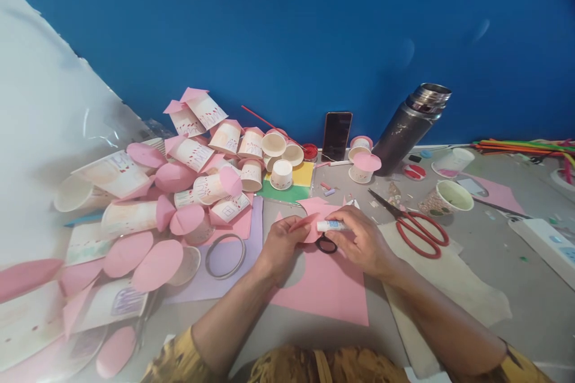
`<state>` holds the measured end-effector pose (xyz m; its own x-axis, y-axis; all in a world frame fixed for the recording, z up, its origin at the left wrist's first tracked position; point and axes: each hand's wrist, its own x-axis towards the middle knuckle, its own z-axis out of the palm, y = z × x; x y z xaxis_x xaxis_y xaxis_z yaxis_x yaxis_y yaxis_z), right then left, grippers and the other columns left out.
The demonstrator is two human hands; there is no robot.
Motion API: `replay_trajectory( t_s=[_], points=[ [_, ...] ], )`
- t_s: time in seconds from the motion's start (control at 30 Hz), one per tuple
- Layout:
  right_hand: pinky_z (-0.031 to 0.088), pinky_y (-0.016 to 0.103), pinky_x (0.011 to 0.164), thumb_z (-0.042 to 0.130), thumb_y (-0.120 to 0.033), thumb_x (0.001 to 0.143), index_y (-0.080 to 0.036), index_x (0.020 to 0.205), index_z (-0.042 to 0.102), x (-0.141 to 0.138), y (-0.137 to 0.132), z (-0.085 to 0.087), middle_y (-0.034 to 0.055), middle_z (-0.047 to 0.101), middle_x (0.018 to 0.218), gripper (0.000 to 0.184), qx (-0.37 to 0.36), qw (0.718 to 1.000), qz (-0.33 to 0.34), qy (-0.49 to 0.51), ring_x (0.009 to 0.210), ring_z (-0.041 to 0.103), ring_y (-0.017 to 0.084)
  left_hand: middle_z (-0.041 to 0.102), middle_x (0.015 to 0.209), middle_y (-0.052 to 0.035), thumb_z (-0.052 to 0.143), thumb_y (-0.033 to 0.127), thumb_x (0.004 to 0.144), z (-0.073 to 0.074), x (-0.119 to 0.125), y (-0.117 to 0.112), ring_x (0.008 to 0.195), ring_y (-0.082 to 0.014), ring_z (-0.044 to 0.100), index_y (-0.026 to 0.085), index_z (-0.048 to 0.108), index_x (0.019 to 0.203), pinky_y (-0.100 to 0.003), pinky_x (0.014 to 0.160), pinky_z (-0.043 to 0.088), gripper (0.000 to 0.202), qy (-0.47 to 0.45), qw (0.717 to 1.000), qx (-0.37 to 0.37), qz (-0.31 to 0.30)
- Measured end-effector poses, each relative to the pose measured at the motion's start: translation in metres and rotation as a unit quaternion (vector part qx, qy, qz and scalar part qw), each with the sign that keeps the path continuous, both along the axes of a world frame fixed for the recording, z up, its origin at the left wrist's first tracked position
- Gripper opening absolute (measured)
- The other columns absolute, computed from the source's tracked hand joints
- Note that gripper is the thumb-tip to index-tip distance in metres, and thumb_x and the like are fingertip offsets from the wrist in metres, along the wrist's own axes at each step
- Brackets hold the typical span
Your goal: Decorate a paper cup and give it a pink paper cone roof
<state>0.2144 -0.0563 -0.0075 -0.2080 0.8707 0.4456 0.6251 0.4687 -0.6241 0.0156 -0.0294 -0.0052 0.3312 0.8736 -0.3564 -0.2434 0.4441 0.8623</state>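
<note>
My left hand (284,245) is closed on a small pink paper piece (311,228), pinched between thumb and fingers. In my right hand (363,240) is a white glue stick (330,225) with a blue label, its end against or very near the pink paper. Below both hands lies a larger pink sheet (336,293) with a round hole cut from it. The black handle of a pair of small scissors (326,244) shows under the glue stick; the rest is hidden. A grey tape ring (226,256) rests on a purple sheet (254,221) left of my left hand.
Many decorated paper cups (132,219) with pink paper tops pile up at left. Red-handled scissors (422,233) lie on the right. A dark flask (411,125) and a phone (336,136) stand by the blue wall. A power strip (545,245) sits far right.
</note>
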Motion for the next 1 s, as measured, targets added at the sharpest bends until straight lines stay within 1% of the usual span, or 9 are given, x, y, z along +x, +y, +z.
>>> replay_trajectory(
  t_s=[0.13, 0.23, 0.37, 0.47, 0.6, 0.7, 0.77, 0.83, 1.0],
  points=[
    [0.053, 0.037, 0.083, 0.06, -0.029, 0.103, -0.024, 0.104, 0.064, 0.001, 0.0, -0.001, 0.0064, 0.075, 0.1, 0.006, -0.019, 1.0, 0.008, 0.01, 0.092, 0.069, 0.023, 0.064, 0.074, -0.0037, 0.094, 0.041, 0.068, 0.001, 0.001, 0.0, 0.064, -0.0135, 0.057, 0.011, 0.077, 0.095, -0.028, 0.06, 0.046, 0.044, -0.063, 0.997, -0.042, -0.034],
    [0.053, 0.035, 0.08, 0.063, -0.029, 0.101, -0.024, 0.106, 0.063, 0.0, 0.0, -0.003, 0.006, 0.075, 0.099, 0.008, -0.022, 1.0, -0.003, 0.019, 0.09, 0.069, 0.023, 0.063, 0.074, -0.0024, 0.098, 0.041, 0.064, 0.0, 0.002, -0.001, 0.062, -0.0121, 0.058, 0.01, 0.078, 0.1, -0.027, 0.058, 0.048, 0.051, -0.075, 0.994, -0.074, -0.024],
    [0.052, 0.034, 0.076, 0.062, -0.028, 0.1, -0.023, 0.1, 0.062, 0.0, 0.0, -0.004, 0.0053, 0.073, 0.094, 0.005, -0.017, 1.0, -0.007, 0.004, 0.085, 0.068, 0.022, 0.062, 0.071, -0.0006, 0.102, 0.036, 0.058, -0.006, 0.002, 0.001, 0.059, -0.011, 0.059, 0.01, 0.08, 0.098, -0.025, 0.055, 0.049, 0.053, -0.087, 0.991, -0.104, 0.006],
    [0.053, 0.034, 0.076, 0.061, -0.03, 0.1, -0.023, 0.099, 0.063, 0.0, 0.0, -0.003, 0.0056, 0.074, 0.092, 0.007, -0.027, 1.0, -0.005, -0.003, 0.084, 0.068, 0.022, 0.065, 0.07, -0.0019, 0.103, 0.035, 0.056, -0.01, 0.002, 0.001, 0.058, -0.0111, 0.06, 0.008, 0.08, 0.095, -0.025, 0.054, 0.049, 0.053, -0.09, 0.991, -0.1, 0.011],
    [0.054, 0.03, 0.07, 0.059, -0.037, 0.101, -0.023, 0.1, 0.065, 0.0, -0.002, 0.0, 0.0055, 0.074, 0.092, 0.015, -0.097, 0.995, 0.0, 0.036, 0.082, 0.069, 0.021, 0.065, 0.068, -0.0025, 0.104, 0.036, 0.055, -0.01, 0.002, 0.0, 0.058, -0.0111, 0.06, 0.007, 0.081, 0.093, -0.025, 0.055, 0.051, 0.053, -0.091, 0.991, -0.093, 0.008],
    [0.052, 0.027, 0.061, 0.056, -0.044, 0.103, -0.023, 0.1, 0.065, 0.0, -0.003, 0.003, 0.0036, 0.074, 0.089, 0.023, -0.149, 0.986, 0.018, 0.072, 0.072, 0.068, 0.017, 0.065, 0.067, -0.0027, 0.102, 0.033, 0.058, -0.008, 0.002, -0.001, 0.06, -0.0122, 0.06, 0.007, 0.08, 0.093, -0.026, 0.056, 0.052, 0.049, -0.097, 0.991, -0.096, 0.003],
    [0.051, 0.026, 0.061, 0.054, -0.047, 0.104, -0.023, 0.1, 0.066, 0.0, -0.003, 0.003, 0.0029, 0.075, 0.087, 0.027, -0.153, 0.986, 0.029, 0.067, 0.068, 0.066, 0.016, 0.065, 0.068, -0.0028, 0.102, 0.032, 0.059, -0.007, 0.001, -0.001, 0.061, -0.0126, 0.061, 0.008, 0.08, 0.092, -0.026, 0.057, 0.052, 0.047, -0.097, 0.991, -0.097, 0.003],
    [0.051, 0.027, 0.063, 0.052, -0.05, 0.106, -0.023, 0.1, 0.067, 0.001, -0.003, 0.002, 0.003, 0.075, 0.085, 0.031, -0.139, 0.989, 0.03, 0.049, 0.07, 0.067, 0.017, 0.066, 0.069, -0.0031, 0.102, 0.032, 0.058, -0.007, 0.002, -0.001, 0.062, -0.0126, 0.061, 0.008, 0.079, 0.09, -0.026, 0.056, 0.052, 0.046, -0.094, 0.991, -0.098, 0.007],
    [0.049, 0.028, 0.068, 0.047, -0.053, 0.108, -0.023, 0.094, 0.069, 0.002, -0.003, 0.0, 0.0037, 0.077, 0.086, 0.04, -0.141, 0.989, 0.035, 0.01, 0.074, 0.068, 0.018, 0.069, 0.069, -0.0038, 0.104, 0.028, 0.047, -0.005, 0.005, -0.001, 0.061, -0.0125, 0.06, 0.011, 0.073, 0.073, -0.026, 0.055, 0.051, 0.044, -0.092, 0.99, -0.1, 0.025]
  ],
)
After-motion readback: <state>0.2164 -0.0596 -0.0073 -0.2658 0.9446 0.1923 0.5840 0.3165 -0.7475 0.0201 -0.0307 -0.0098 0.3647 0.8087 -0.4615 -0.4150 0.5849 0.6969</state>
